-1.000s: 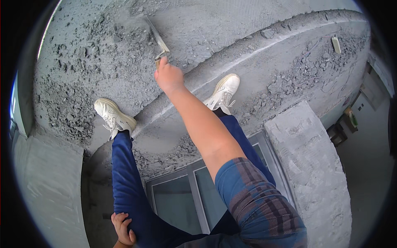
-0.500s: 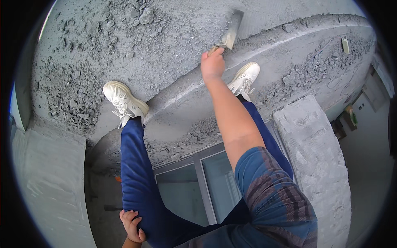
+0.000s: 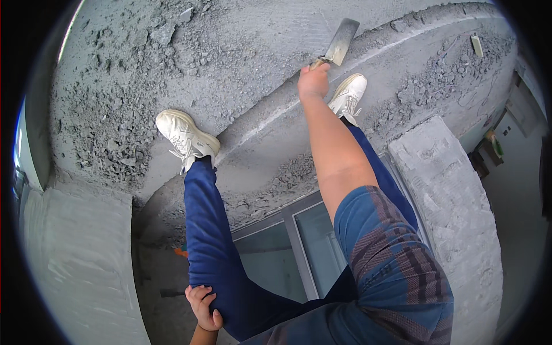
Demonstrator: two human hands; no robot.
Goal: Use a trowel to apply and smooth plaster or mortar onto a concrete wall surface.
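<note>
My right hand (image 3: 314,81) is closed round the handle of a trowel (image 3: 341,42) with a flat, grey, rectangular blade. It is stretched out just beyond my right white shoe (image 3: 349,95). The blade is over the grey concrete, close to a pale curved ridge (image 3: 270,119); whether it touches the surface is hard to tell. Low in the view, my left hand (image 3: 203,306) holds my left knee in blue trousers (image 3: 213,230), its fingers curled against the cloth. My left white shoe (image 3: 187,138) stands on the concrete beside the ridge.
Loose rubble (image 3: 115,138) lies around my left shoe and up the far left; more rubble (image 3: 428,86) lies to the right. Between my legs are framed glass panes (image 3: 287,253). Rough concrete blocks stand on the left (image 3: 80,253) and right (image 3: 448,184). A small pale block (image 3: 476,45) lies far right.
The whole view has shifted a little. My right hand has drawn the trowel slightly nearer to my right shoe, and its blade leans further right. My left hand stays on the knee.
</note>
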